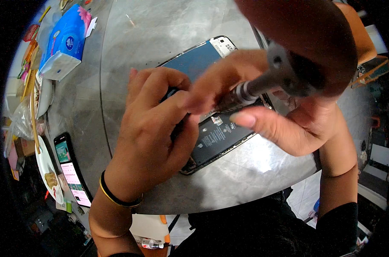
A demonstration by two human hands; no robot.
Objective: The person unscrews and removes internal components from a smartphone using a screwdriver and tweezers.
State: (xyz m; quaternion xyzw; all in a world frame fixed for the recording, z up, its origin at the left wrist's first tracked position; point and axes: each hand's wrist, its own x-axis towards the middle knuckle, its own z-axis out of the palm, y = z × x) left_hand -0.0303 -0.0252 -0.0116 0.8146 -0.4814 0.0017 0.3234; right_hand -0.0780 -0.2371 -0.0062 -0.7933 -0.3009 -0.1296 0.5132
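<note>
An opened phone (222,132) lies tilted on the grey table, its dark battery and metal-edged frame showing. A blue panel (192,60) and a white label strip show at its far part. My left hand (147,124) rests over the phone's left side, fingers curled together around something dark that is mostly hidden. My right hand (301,124) is over the phone's right side, blurred by motion. Its forefinger and thumb are on either side of a grey rod-shaped tool (256,85) with pale rings. The tool's lower end is hidden near my fingertips.
A large dark blurred shape (305,30), too close to make out, covers the upper right. At left are a blue tissue pack (68,40), a lit smartphone (72,171), a white plate (44,162) with food scraps, and a clear plastic bag (25,122). The table (211,197) curves before me.
</note>
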